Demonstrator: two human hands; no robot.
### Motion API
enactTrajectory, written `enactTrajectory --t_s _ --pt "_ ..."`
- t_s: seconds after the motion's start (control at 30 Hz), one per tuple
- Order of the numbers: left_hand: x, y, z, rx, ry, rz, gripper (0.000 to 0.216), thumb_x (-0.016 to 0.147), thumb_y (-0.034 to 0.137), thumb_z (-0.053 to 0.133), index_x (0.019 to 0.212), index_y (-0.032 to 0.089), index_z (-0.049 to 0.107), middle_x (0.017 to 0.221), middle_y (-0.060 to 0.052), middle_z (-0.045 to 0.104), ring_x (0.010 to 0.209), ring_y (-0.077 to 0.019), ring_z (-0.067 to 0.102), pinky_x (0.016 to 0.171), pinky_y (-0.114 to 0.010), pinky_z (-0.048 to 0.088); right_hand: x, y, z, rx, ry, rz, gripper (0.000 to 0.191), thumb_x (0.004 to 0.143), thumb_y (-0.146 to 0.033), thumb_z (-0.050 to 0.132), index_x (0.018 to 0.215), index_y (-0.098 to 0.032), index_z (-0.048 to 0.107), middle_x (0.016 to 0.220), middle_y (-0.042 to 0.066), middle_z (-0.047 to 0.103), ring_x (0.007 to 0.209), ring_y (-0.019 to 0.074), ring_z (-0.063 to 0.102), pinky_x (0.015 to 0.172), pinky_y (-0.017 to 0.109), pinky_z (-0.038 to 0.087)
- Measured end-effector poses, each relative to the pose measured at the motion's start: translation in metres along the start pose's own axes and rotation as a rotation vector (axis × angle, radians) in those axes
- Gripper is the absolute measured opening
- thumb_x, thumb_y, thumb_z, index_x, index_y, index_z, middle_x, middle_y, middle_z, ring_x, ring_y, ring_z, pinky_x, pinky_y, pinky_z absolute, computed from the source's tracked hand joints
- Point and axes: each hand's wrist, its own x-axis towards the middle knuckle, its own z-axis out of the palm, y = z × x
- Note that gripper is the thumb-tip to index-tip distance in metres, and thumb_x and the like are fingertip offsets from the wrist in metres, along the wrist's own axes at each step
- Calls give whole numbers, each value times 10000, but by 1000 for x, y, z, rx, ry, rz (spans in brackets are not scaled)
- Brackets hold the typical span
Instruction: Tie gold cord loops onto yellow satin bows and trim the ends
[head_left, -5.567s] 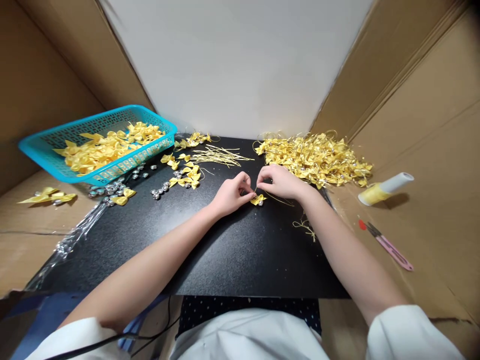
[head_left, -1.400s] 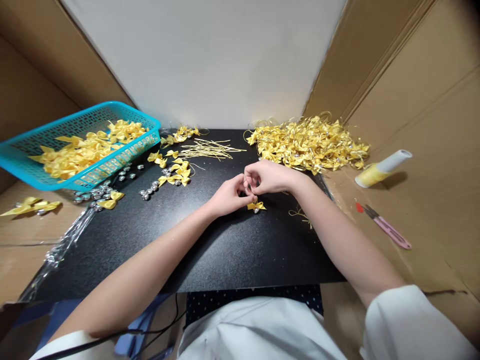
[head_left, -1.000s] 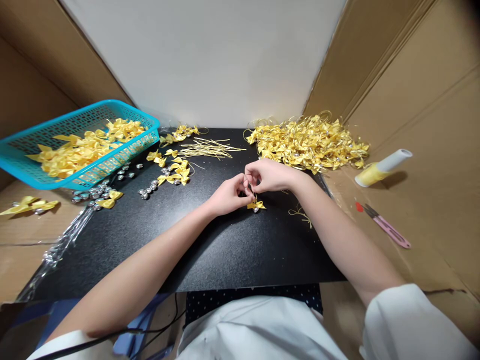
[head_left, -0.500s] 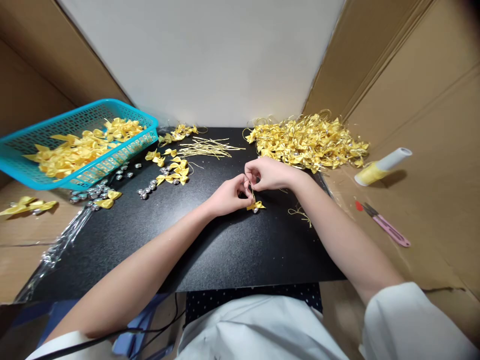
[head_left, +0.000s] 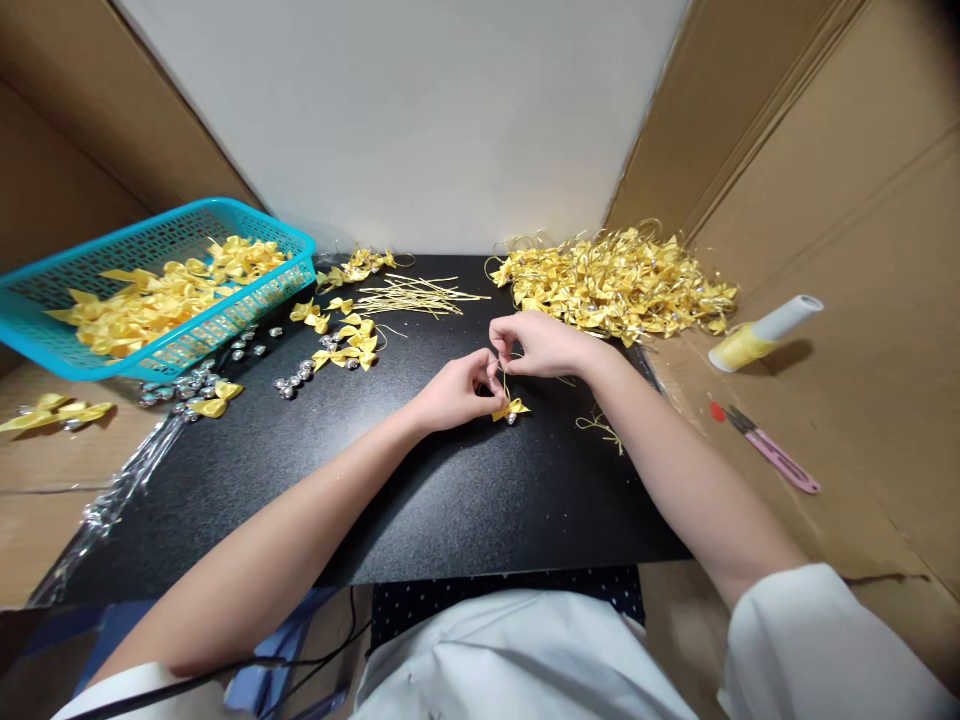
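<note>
Over the middle of the black board, my left hand is closed in a pinch on a thin gold cord. My right hand pinches the same cord a little higher and to the right, fingertips close to the left ones. Below the fingers, at the lower end of the cord, a yellow ribbon bow with a small silver bell rests on or just above the board. The left fingers partly cover the bow, and the exact crossing of the cord between the fingertips is too small to make out.
A turquoise basket of yellow bows stands left, with silver bells beside it. Cut gold cords lie behind my hands. A heap of corded bows is at back right. Pink-handled snips and a tube lie right.
My right hand has shifted very slightly, and a longer stretch of cord now shows between the fingers and the bow. The left hand stays almost in place.
</note>
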Motion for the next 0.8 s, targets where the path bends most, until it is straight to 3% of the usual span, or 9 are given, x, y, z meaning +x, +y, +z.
enactTrajectory --t_s 0.27,0.57,0.67,0.8 --pt "2 0 -2 -37 -35 22 236 709 200 652 719 185 417 667 55 534 612 -82 541 612 -223 415 -1 1 0 -125 20 12 184 731 -72 601 729 -194 463 777 -30 656 774 143 543 839 322 301" --pt "-1 4 -2 86 -28 18 77 717 195 618 690 153 559 675 21 595 622 -91 529 637 -230 429 -6 -1 -1 -186 133 6 143 755 -86 585 829 -201 543 893 12 668 932 197 538 904 360 306" --pt "-3 6 -1 141 5 23 42 707 185 607 702 157 575 684 18 616 614 -94 526 631 -232 429 -42 -4 -9 -206 226 90 141 785 -204 631 918 -213 584 1025 40 670 1013 231 540 900 367 345" --pt "-4 6 -1 233 28 34 64 721 221 610 706 169 643 722 -11 676 675 -131 561 671 -265 451 -139 6 -3 -308 475 400 172 853 -345 572 940 -209 629 1017 74 688 998 266 569 888 402 403"
